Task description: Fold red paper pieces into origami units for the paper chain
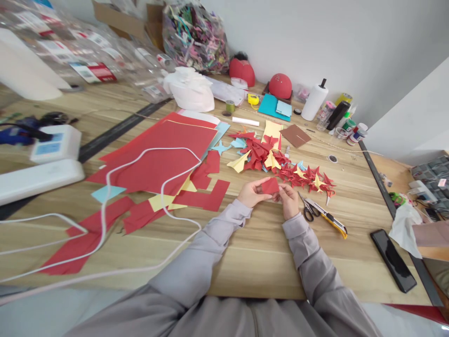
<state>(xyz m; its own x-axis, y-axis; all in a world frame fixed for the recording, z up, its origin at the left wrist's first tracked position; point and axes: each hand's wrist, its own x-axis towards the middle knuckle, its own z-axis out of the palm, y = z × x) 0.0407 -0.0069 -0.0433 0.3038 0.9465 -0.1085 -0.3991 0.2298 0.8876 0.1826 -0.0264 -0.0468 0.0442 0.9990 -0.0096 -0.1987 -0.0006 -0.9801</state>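
Observation:
Between my two hands is a small piece of red paper point(270, 186), held up just above the wooden table. My left hand point(251, 193) pinches its left side, thumb below and fingers behind. At its right edge, the fingertips of my right hand point(289, 200) are closed on the paper. Right beyond my hands lies a heap of folded red paper shapes point(257, 154), with a few yellow and blue ones among them. A row of red and yellow folded paper stars point(308, 178) stretches to the right.
Black scissors point(308, 211) and a yellow utility knife point(331, 220) lie right of my hands. A phone point(393, 260) rests farther right. White cables point(164, 187) cross the large red sheets point(150, 159) on the left. Bottles and a white roll point(315, 100) stand along the wall.

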